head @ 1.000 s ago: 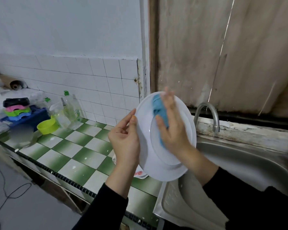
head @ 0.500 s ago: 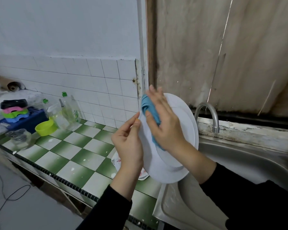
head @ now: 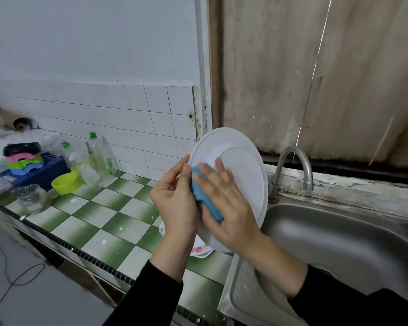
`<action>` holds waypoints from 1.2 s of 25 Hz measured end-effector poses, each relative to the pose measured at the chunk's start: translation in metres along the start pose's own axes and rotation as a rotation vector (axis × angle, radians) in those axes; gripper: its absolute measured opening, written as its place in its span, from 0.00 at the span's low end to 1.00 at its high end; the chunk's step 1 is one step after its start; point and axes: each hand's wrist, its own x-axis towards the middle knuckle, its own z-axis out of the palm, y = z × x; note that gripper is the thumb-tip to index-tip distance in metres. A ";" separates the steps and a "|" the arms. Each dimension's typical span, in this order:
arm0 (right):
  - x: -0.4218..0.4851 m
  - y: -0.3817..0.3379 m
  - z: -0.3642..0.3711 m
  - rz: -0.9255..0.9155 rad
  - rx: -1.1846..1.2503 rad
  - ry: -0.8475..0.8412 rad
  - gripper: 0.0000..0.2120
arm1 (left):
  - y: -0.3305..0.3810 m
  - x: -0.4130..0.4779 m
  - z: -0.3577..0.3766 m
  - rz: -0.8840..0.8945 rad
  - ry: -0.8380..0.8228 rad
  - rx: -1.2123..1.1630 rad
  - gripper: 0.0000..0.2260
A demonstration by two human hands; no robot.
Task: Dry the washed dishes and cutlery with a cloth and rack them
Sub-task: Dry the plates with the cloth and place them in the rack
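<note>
A white plate (head: 236, 165) stands on edge in the air above the seam between counter and sink. My left hand (head: 174, 203) grips its left rim, thumb on the near face. My right hand (head: 226, 208) presses a blue cloth (head: 204, 198) flat against the plate's lower left face, fingers straight and spread. Most of the cloth is hidden under the palm. Below the plate, another dish with a red print (head: 201, 249) lies on the counter, partly hidden.
A green-and-white tiled counter (head: 99, 212) runs to the left, carrying a glass jar (head: 30, 198), a lime bowl (head: 65, 183), clear bottles (head: 99, 158) and a blue rack of coloured bowls (head: 26, 165). A steel sink (head: 339, 243) with a tap (head: 292, 168) lies right.
My right hand has slid the cloth from the plate's upper face down to its lower left, next to my left hand. The plate has turned a little with it.
</note>
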 end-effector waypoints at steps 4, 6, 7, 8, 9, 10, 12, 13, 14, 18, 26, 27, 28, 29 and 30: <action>-0.058 0.022 0.001 -0.194 -0.174 0.023 0.24 | 0.003 0.013 -0.004 0.017 0.066 -0.044 0.08; -0.079 0.041 -0.004 -0.153 -0.190 0.062 0.27 | 0.006 0.022 -0.008 0.016 0.068 -0.054 0.08; -0.084 0.051 -0.009 -0.097 -0.185 0.085 0.27 | 0.006 0.027 -0.010 0.015 0.058 -0.058 0.08; -0.084 0.060 -0.014 -0.027 -0.169 0.117 0.27 | 0.007 0.031 -0.013 0.014 0.039 -0.065 0.09; -0.081 0.068 -0.020 0.040 -0.141 0.155 0.27 | 0.009 0.035 -0.017 0.015 0.012 -0.067 0.08; -0.074 0.075 -0.026 0.097 -0.103 0.198 0.27 | 0.011 0.038 -0.020 0.019 -0.024 -0.067 0.08; -0.049 0.086 -0.041 0.194 -0.015 0.287 0.25 | 0.014 0.042 -0.025 0.032 -0.119 -0.052 0.08; -0.032 0.091 -0.049 0.250 0.018 0.320 0.25 | 0.014 0.040 -0.026 0.041 -0.174 -0.036 0.08; -0.013 0.093 -0.057 0.320 0.041 0.345 0.24 | 0.014 0.034 -0.025 0.051 -0.229 -0.014 0.09; 0.045 0.069 -0.052 0.365 0.061 0.285 0.22 | 0.000 0.007 -0.012 0.066 -0.339 0.106 0.09; -0.056 0.031 -0.006 0.027 -0.008 0.100 0.23 | -0.004 0.009 -0.012 0.041 -0.132 0.028 0.10; -0.068 0.040 -0.009 0.143 -0.017 0.186 0.23 | 0.001 0.012 -0.015 0.070 -0.142 0.027 0.08; -0.074 0.047 -0.013 0.296 -0.006 0.291 0.22 | 0.006 0.015 -0.017 0.094 -0.165 0.015 0.07; -0.073 0.055 -0.018 0.473 0.043 0.409 0.22 | 0.009 0.016 -0.019 0.112 -0.193 0.001 0.07; -0.066 0.062 -0.024 0.644 0.144 0.529 0.21 | 0.011 0.016 -0.019 0.124 -0.222 -0.008 0.09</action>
